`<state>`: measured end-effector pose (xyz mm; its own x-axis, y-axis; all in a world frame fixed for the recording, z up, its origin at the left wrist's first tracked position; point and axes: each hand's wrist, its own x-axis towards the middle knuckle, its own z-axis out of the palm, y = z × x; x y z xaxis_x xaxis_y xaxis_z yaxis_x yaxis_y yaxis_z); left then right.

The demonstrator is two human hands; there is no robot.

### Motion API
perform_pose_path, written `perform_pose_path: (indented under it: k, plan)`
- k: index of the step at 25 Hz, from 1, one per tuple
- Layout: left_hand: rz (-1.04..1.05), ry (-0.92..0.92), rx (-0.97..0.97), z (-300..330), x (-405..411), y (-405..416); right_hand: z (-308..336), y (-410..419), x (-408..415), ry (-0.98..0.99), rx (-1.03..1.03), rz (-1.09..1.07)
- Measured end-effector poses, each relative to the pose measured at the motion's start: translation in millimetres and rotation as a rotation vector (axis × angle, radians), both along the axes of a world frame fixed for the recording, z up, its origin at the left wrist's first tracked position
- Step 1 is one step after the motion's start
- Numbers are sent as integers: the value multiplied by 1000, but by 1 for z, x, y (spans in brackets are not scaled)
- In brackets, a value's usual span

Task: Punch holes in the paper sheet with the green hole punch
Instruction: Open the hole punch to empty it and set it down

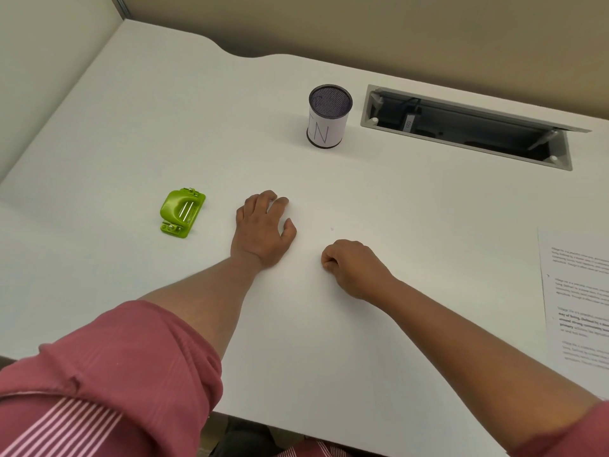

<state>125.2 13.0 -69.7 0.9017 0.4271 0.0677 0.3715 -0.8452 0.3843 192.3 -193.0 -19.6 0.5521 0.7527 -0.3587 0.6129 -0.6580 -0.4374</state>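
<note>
The green hole punch (182, 213) lies on the white desk (164, 120) at the left, with nothing touching it. My left hand (262, 229) rests palm down on the desk a short way to the right of the punch, fingers loosely spread, holding nothing. My right hand (352, 267) rests further right in a loose fist, with nothing in it. The printed paper sheet (576, 298) lies flat at the far right edge of the view, partly cut off, well away from both hands.
A mesh pen cup (329, 115) with a white paper label stands at the back middle. Behind it to the right is an open cable slot (468, 127) in the desk. A partition wall runs along the back and left.
</note>
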Motion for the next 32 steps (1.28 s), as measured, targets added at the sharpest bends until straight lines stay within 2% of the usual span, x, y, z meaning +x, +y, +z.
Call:
perform_pose_path:
  k: [6,10,13,18,20,22,26,32]
  plan:
    - [3,-2,-4,-1,0,0,-6,4,-10,-259,-117,235]
    - [1,-3,-4,-1,0,0,-7,10,-13,-232,-146,205]
    - [1,13,-9,0,0,0,-1,11,1,-9,-40,76]
    - [-2,17,-15,1,0,0,8,-6,26,717,288,-409]
    - [-3,23,-16,2,0,0,7,-8,26,837,382,-494]
    - [-5,30,-11,4,0,-1,11,-5,27,876,441,-546]
    - [-9,28,-3,6,1,1,37,16,50,772,556,-619]
    - [-25,102,57,17,40,37,80,63,116,332,636,-626]
